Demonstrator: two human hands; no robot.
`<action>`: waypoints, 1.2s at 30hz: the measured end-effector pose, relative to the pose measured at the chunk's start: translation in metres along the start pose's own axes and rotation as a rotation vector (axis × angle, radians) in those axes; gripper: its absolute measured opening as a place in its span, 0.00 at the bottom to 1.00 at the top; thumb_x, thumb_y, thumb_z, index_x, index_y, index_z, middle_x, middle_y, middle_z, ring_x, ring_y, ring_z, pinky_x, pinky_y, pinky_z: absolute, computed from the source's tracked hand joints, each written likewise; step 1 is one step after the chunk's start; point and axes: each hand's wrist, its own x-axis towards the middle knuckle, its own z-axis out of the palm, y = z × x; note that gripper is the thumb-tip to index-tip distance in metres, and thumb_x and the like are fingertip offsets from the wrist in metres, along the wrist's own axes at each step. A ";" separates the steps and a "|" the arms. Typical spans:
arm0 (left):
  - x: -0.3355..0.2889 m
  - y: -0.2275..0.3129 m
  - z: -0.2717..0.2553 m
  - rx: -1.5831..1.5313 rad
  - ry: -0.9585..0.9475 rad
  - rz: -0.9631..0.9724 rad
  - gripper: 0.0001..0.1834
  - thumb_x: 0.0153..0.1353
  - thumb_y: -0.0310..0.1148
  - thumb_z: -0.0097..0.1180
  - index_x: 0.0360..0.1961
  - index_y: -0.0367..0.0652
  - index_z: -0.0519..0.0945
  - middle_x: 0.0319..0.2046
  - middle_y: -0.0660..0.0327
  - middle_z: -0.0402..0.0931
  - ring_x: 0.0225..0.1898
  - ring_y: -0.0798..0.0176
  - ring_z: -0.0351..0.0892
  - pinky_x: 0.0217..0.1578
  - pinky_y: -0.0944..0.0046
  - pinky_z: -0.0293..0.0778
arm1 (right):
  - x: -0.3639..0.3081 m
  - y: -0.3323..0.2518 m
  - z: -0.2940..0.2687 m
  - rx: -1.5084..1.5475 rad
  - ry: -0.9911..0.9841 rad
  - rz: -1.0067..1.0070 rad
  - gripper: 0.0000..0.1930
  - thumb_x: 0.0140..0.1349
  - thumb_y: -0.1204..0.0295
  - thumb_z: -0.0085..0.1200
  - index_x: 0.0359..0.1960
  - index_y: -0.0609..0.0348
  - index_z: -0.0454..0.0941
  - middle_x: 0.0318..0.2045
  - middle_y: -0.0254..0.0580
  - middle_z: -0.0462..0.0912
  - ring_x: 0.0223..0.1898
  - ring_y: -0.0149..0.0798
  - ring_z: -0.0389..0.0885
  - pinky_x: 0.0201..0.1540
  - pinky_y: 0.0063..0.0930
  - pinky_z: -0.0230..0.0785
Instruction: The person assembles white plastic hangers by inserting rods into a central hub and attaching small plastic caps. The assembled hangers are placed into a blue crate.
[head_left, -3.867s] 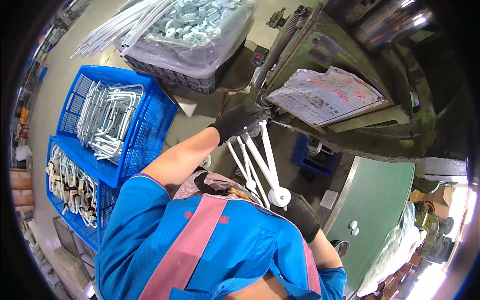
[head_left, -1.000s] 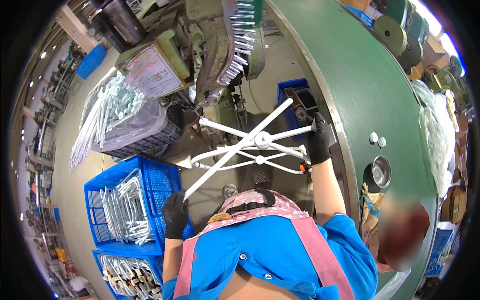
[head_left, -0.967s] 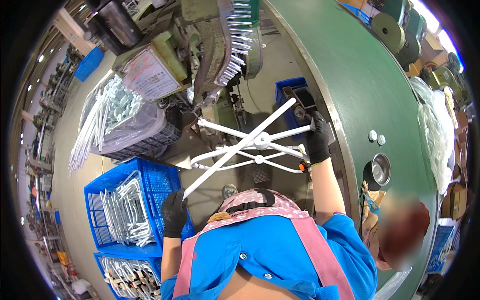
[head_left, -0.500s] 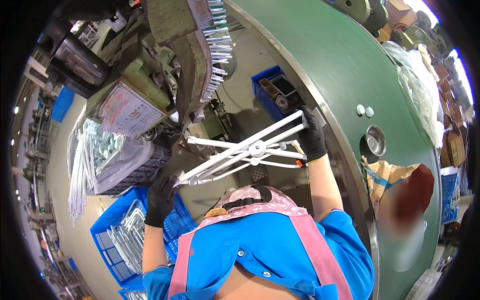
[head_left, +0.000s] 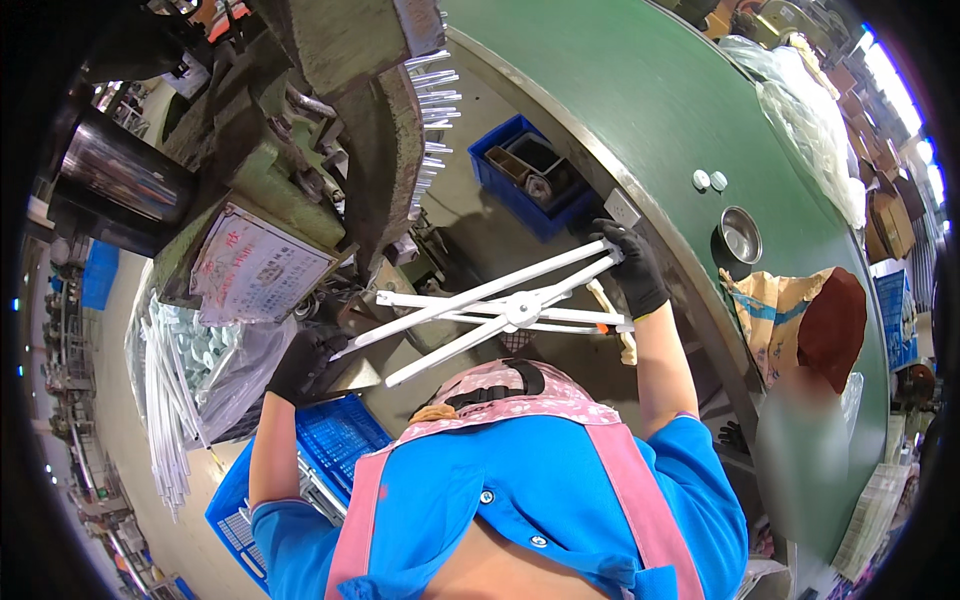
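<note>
A white folding frame of crossed metal tubes (head_left: 522, 310) hangs in front of my body, joined by a round pivot near its middle. My right hand (head_left: 637, 272), in a black glove, is closed round the upper right ends of the tubes. In a matching glove, my left hand (head_left: 303, 364) grips the lower left end of one long tube; its fingertips are partly hidden. Another tube end stands free beside it, pointing down to the left. A small orange piece shows on the frame near my right hand.
A green, worn machine (head_left: 300, 190) with a row of metal pins stands ahead left. A green table (head_left: 640, 120) curves along the right, bearing a metal bowl (head_left: 740, 236) and brown sack (head_left: 765, 310). Blue crates (head_left: 345, 437) and a bin of white tubes (head_left: 170, 400) lie left.
The frame's tubes have spread further apart at the lower left. My left hand has shifted left and slightly up, while my right hand has moved slightly right and down. The view has turned slightly.
</note>
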 end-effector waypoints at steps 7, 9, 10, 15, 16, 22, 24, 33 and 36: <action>0.008 -0.001 0.027 -0.017 -0.170 0.231 0.12 0.59 0.32 0.53 0.44 0.41 0.76 0.30 0.60 0.74 0.32 0.61 0.74 0.30 0.65 0.69 | -0.010 0.005 -0.001 0.113 0.060 -0.033 0.18 0.62 0.71 0.51 0.52 0.63 0.72 0.40 0.44 0.81 0.39 0.37 0.81 0.44 0.29 0.73; 0.025 0.008 0.031 -0.297 -0.263 0.018 0.13 0.58 0.30 0.54 0.44 0.40 0.76 0.30 0.61 0.74 0.30 0.64 0.74 0.29 0.67 0.69 | -0.011 0.007 -0.002 0.155 0.050 -0.017 0.19 0.63 0.70 0.49 0.54 0.64 0.71 0.40 0.47 0.81 0.40 0.38 0.80 0.46 0.30 0.72; 0.035 0.014 0.032 -0.454 -0.312 -0.126 0.15 0.55 0.28 0.58 0.45 0.39 0.75 0.34 0.58 0.75 0.34 0.60 0.75 0.35 0.63 0.70 | -0.011 0.009 -0.004 0.175 0.043 -0.007 0.20 0.63 0.70 0.47 0.55 0.64 0.71 0.40 0.48 0.81 0.41 0.39 0.79 0.47 0.30 0.72; 0.034 0.024 0.052 -0.064 0.053 0.091 0.29 0.49 0.44 0.68 0.49 0.40 0.76 0.34 0.54 0.80 0.30 0.59 0.78 0.33 0.61 0.74 | -0.009 0.022 -0.026 0.228 0.026 0.065 0.18 0.69 0.63 0.40 0.55 0.58 0.72 0.41 0.43 0.81 0.42 0.38 0.78 0.48 0.32 0.71; 0.029 0.048 0.033 -0.173 -0.083 -0.093 0.27 0.51 0.45 0.66 0.49 0.41 0.77 0.38 0.50 0.80 0.38 0.52 0.80 0.39 0.57 0.74 | -0.018 0.015 -0.019 0.213 0.074 0.084 0.17 0.70 0.63 0.40 0.53 0.59 0.73 0.41 0.43 0.81 0.42 0.37 0.79 0.49 0.32 0.71; -0.003 0.046 0.053 -0.077 0.259 -0.033 0.21 0.54 0.40 0.63 0.48 0.44 0.78 0.41 0.50 0.78 0.40 0.49 0.79 0.41 0.55 0.74 | -0.018 -0.018 0.000 -1.704 0.743 -0.786 0.38 0.52 0.63 0.65 0.62 0.63 0.60 0.53 0.56 0.72 0.52 0.54 0.72 0.55 0.43 0.65; -0.001 0.040 0.063 -0.058 0.332 0.015 0.22 0.52 0.37 0.65 0.48 0.44 0.78 0.39 0.52 0.77 0.40 0.49 0.78 0.40 0.56 0.74 | -0.021 -0.031 0.043 -1.703 0.441 -0.890 0.34 0.52 0.65 0.64 0.60 0.59 0.64 0.54 0.57 0.72 0.54 0.57 0.70 0.55 0.46 0.64; 0.018 0.040 0.075 0.143 0.595 0.099 0.20 0.51 0.34 0.63 0.46 0.45 0.78 0.38 0.55 0.76 0.40 0.49 0.76 0.41 0.54 0.73 | -0.029 0.044 0.183 -1.449 -0.794 -0.880 0.20 0.54 0.66 0.59 0.49 0.53 0.76 0.32 0.44 0.79 0.35 0.48 0.79 0.33 0.41 0.72; 0.032 0.044 0.057 0.204 0.651 0.194 0.18 0.51 0.33 0.63 0.44 0.44 0.78 0.38 0.55 0.77 0.39 0.49 0.77 0.40 0.54 0.73 | -0.024 0.043 0.193 -1.559 -0.720 -0.795 0.19 0.55 0.67 0.57 0.51 0.49 0.75 0.31 0.43 0.78 0.33 0.47 0.79 0.32 0.40 0.71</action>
